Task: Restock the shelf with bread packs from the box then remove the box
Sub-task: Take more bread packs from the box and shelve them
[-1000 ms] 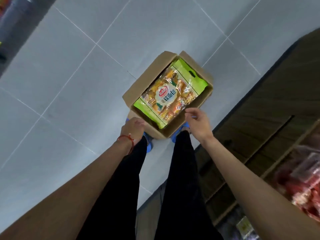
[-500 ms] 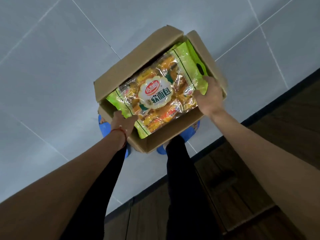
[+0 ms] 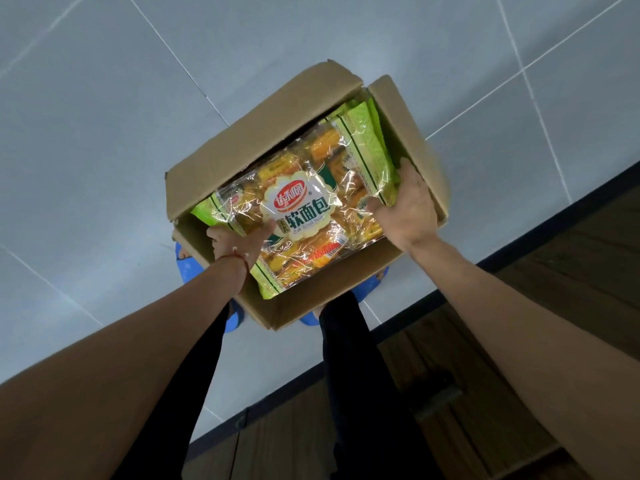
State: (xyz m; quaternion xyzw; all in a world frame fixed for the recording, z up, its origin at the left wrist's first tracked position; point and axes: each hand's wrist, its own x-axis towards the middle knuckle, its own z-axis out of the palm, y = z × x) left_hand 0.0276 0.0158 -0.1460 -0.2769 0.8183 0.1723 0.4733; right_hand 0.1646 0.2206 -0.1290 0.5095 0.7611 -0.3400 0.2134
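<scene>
Picking step, it seems: the left hand (image 3: pixel 235 242) pinches the near-left edge and the right hand (image 3: pixel 410 211) grips the right end of the top green plastic bread pack (image 3: pixel 304 216) in the open brown cardboard box (image 3: pixel 263 140). Next it likely needs a level lift clear.

Red string bracelet (image 3: pixel 238 259) on left wrist, black trousers (image 3: pixel 349 375), blue slippers (image 3: pixel 186 264)

Left hand (image 3: pixel 233 242) and right hand (image 3: pixel 408 211) around bread pack (image 3: pixel 304 209) edges, inside open box (image 3: pixel 263 133)
</scene>
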